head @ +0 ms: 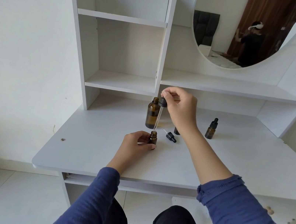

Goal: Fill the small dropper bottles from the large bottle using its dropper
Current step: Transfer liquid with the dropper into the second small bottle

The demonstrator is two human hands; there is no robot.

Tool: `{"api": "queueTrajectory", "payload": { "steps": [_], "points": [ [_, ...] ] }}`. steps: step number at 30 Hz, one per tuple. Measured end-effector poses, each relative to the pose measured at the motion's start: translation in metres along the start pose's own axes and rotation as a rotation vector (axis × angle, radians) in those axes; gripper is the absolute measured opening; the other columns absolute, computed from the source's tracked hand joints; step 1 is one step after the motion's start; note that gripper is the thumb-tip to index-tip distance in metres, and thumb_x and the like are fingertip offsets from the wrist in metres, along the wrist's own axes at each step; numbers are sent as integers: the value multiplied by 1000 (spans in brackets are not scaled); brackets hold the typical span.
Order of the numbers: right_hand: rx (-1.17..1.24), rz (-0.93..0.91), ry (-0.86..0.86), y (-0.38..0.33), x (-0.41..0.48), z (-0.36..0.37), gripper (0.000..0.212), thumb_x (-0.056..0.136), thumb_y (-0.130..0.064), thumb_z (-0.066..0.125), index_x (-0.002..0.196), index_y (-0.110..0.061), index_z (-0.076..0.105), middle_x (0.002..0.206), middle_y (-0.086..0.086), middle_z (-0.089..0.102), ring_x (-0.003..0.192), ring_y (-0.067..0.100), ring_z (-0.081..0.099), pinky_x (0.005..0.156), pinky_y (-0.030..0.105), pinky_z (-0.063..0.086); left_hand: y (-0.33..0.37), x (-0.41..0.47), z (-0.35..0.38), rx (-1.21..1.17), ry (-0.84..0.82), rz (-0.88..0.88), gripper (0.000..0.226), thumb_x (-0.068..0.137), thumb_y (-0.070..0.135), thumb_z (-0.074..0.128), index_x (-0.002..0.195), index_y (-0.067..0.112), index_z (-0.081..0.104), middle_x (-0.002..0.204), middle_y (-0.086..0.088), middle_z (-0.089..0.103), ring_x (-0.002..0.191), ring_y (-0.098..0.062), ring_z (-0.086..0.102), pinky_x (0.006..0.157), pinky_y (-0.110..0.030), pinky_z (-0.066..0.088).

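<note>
The large amber bottle [152, 115] stands uncapped on the white desk [97, 154]. My right hand [180, 105] pinches the bulb of the large dropper [160, 112], holding it upright with its glass tip at the mouth of a small open amber bottle [153, 138]. My left hand [137, 142] grips that small bottle on the desk. A small black dropper cap [171, 136] lies on its side just to the right. Another small bottle [177, 131] is mostly hidden behind my right wrist. A capped small bottle [211, 129] stands further right.
White shelving [120, 82] rises behind the bottles, with a round mirror [239, 29] above a long shelf on the right. The desk's front edge lies just past my sleeves, above my knees.
</note>
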State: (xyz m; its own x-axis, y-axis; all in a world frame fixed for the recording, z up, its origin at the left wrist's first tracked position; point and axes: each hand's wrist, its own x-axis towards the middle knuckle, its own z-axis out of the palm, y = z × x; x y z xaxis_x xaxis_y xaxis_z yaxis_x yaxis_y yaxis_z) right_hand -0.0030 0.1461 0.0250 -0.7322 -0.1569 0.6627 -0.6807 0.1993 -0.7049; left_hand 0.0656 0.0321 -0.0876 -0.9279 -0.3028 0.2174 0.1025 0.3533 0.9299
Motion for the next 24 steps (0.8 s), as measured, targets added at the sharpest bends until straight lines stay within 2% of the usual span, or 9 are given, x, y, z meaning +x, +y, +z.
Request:
{"api": "queueTrajectory", "payload": {
  "steps": [6, 8, 10, 13, 17, 21, 24],
  "points": [
    [51, -113, 166, -12, 22, 2, 8, 85, -6, 60, 86, -3, 68, 80, 2, 67, 71, 0, 60, 69, 7, 47, 1, 0, -1, 11, -8, -2, 28, 75, 12, 75, 102, 11, 66, 98, -1, 69, 92, -12, 64, 77, -7, 48],
    [49, -148, 223, -14, 33, 6, 9, 85, -6, 60, 86, -2, 68, 82, 5, 68, 70, 4, 60, 69, 6, 46, 1, 0, -1, 13, -9, -1, 28, 75, 12, 75, 102, 11, 66, 97, 0, 68, 90, -10, 64, 76, -5, 48],
    [36, -171, 261, -13, 44, 10, 10, 85, -7, 60, 87, -2, 68, 84, 9, 69, 74, 9, 62, 71, 9, 49, 1, 0, -2, 8, -12, -6, 29, 75, 12, 75, 102, 10, 66, 98, -1, 69, 91, -11, 64, 78, -9, 49],
    [28, -182, 285, -9, 56, 16, 10, 85, -9, 60, 87, -2, 67, 85, 11, 69, 76, 14, 64, 72, 15, 52, 2, -1, -2, -10, -20, -18, 31, 75, 12, 75, 104, 8, 66, 102, -5, 69, 94, -14, 64, 84, -16, 51],
    [34, -192, 290, -3, 64, 22, 10, 85, -8, 60, 87, -2, 67, 84, 13, 69, 75, 15, 64, 71, 16, 52, 2, 0, -1, -16, -18, -21, 30, 75, 11, 74, 104, 9, 66, 101, -5, 69, 94, -14, 65, 84, -16, 51],
    [28, -198, 281, 3, 65, 27, 9, 84, -5, 60, 86, -1, 67, 83, 12, 69, 73, 12, 61, 69, 6, 46, 2, 0, -1, -24, -22, -24, 27, 75, 10, 75, 100, 11, 67, 97, -2, 69, 90, -11, 65, 80, -11, 51],
    [27, -193, 269, 7, 65, 29, 8, 84, -5, 60, 86, -1, 67, 84, 13, 68, 73, 11, 60, 69, 4, 45, 2, 0, -1, -37, -25, -28, 26, 74, 9, 75, 99, 11, 67, 96, -3, 68, 89, -10, 64, 78, -9, 51]
  ]
}}
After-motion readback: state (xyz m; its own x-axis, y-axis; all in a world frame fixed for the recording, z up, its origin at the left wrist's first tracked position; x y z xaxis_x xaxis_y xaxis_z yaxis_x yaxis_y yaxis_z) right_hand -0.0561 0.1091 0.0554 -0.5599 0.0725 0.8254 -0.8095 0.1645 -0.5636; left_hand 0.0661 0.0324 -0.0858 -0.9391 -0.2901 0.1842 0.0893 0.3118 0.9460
